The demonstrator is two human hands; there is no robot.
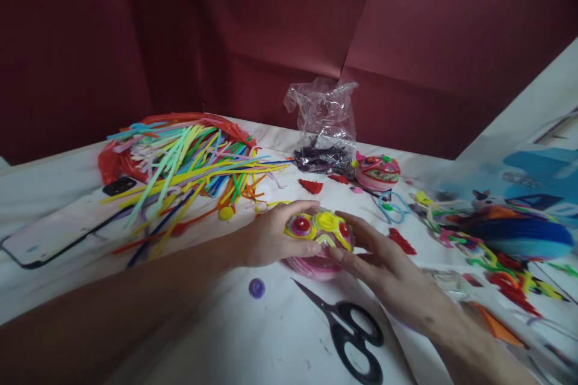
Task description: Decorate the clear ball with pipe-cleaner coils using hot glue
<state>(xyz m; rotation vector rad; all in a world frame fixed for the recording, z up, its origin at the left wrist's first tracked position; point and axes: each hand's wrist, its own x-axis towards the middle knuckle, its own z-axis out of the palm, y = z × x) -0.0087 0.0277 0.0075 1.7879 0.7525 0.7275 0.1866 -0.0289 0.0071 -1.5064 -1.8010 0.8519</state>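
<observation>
A white table is carrying the craft clutter, with black scissors lying at its near edge. Beyond the scissors, a pink coiled dome is sitting, a purple coil lying left of them. Far left, a phone is resting beside a heap of pipe cleaners.

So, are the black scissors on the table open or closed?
Closed. The scissors lie flat on the table with both blades together in one point, and nobody holds them; both hands are on the pink ball.
</observation>
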